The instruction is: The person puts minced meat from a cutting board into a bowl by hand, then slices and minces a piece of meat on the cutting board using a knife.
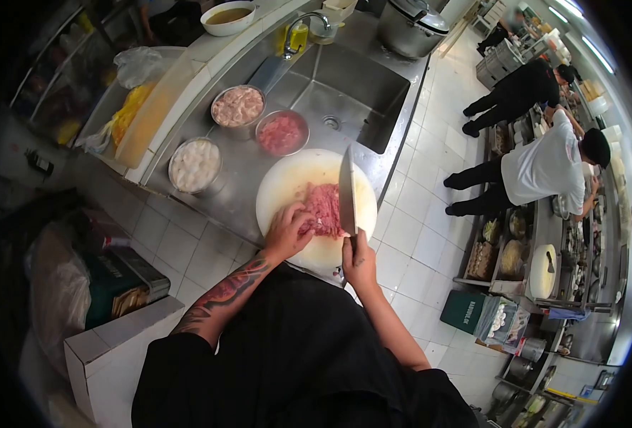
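Note:
Raw chopped red meat (321,207) lies in a heap on a round white cutting board (280,175). My left hand (291,227) rests on the near left side of the heap, its fingers curled and pressed against the meat. My right hand (359,260) grips the handle of a broad-bladed kitchen knife (348,189). The blade stands along the right side of the heap, pointing away from me. Beyond the board are metal bowls: one of red meat (282,133), one of paler pink meat (238,106) and one of whitish pieces (195,165).
A steel sink (358,85) with a faucet (291,43) lies beyond the board. A large lidded pot (413,28) stands at the far end. To the left is a tub with yellow plastic (132,105). People in dark and white clothes work at the right-hand counter, across the tiled floor (415,221).

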A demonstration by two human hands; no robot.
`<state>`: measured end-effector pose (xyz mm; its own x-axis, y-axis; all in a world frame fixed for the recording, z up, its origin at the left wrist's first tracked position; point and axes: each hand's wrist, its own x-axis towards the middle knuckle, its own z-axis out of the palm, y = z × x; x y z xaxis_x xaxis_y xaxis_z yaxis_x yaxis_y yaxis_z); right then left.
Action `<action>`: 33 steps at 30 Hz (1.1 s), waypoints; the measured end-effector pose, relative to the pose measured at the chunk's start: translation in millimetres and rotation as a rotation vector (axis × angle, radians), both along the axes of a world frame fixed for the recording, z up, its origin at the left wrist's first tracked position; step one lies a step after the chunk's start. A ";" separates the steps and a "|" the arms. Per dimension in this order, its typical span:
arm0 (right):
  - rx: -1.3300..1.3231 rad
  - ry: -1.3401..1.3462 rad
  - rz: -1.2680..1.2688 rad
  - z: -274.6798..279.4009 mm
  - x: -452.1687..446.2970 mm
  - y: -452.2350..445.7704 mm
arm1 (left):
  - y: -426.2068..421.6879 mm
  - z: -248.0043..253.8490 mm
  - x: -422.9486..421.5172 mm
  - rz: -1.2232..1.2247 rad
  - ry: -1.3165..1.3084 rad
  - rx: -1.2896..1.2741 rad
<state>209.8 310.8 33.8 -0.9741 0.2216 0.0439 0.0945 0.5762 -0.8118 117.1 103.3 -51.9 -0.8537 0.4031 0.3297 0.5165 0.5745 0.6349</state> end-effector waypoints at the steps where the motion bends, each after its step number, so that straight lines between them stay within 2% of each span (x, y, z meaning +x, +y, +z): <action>1: 0.093 -0.134 0.039 -13.9 -2.1 2.1 | 0.0 -1.2 -0.6 -0.002 0.002 0.011; 2: 0.091 -0.133 0.042 -25.3 -2.3 7.6 | -1.6 -2.5 -0.4 -0.002 0.004 0.020; 6: 0.072 -0.108 0.049 -14.5 -9.2 7.1 | -3.4 3.0 -0.2 -0.012 -0.012 0.011; 8: 0.160 -0.086 0.014 -33.4 -6.7 8.9 | -0.5 0.0 0.4 0.006 0.040 0.023; 9: 0.156 -0.175 0.057 -30.1 -12.3 11.6 | 0.9 0.0 1.6 0.004 0.041 0.025; 11: 0.089 -0.168 0.034 -19.4 -11.3 11.6 | -2.2 1.8 -0.2 -0.002 -0.003 0.028; 13: -0.054 -0.160 -0.033 18.1 -6.3 -2.5 | -4.4 4.1 0.2 0.009 0.000 0.013; 14: -0.051 -0.159 -0.039 1.4 -6.3 1.8 | -1.8 4.7 1.1 0.007 0.003 0.004; 15: 0.060 -0.171 0.000 -29.7 -8.7 10.1 | 0.7 3.1 1.7 -0.002 0.005 0.010; 16: 0.168 -0.183 0.041 -35.4 -11.8 11.4 | 0.2 1.3 2.7 -0.002 0.003 0.011; 17: 0.132 -0.183 0.035 -36.9 -11.6 18.1 | -0.7 0.6 0.2 0.006 0.005 0.010; 20: 0.019 -0.133 -0.011 3.7 -8.0 6.3 | -2.3 3.3 1.4 0.017 0.000 -0.003; 22: 0.184 -0.149 0.035 -32.1 -8.0 11.0 | -1.4 -1.2 2.2 0.011 0.002 0.009; 24: 0.107 -0.177 0.050 -37.7 -12.3 22.9 | -0.1 -0.9 -0.8 0.012 0.018 0.016; 27: 0.004 -0.128 0.002 -3.6 -7.0 7.8 | -3.6 1.4 0.2 0.003 -0.003 0.007; 29: 0.060 -0.118 0.038 -44.8 -9.4 19.9 | -0.2 -0.5 1.7 0.015 0.024 0.011; 30: 0.110 -0.103 0.083 -41.8 -14.9 18.4 | 1.2 -1.6 2.4 0.012 0.025 0.012; 33: 0.024 -0.158 0.015 -7.0 -16.1 16.0 | -3.3 3.5 -0.1 -0.008 0.000 0.002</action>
<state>193.7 326.8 26.9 -0.9725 0.2081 -0.1048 0.2112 0.5971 -0.7739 117.0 100.1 -48.4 -0.8502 0.4097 0.3308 0.5216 0.5690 0.6358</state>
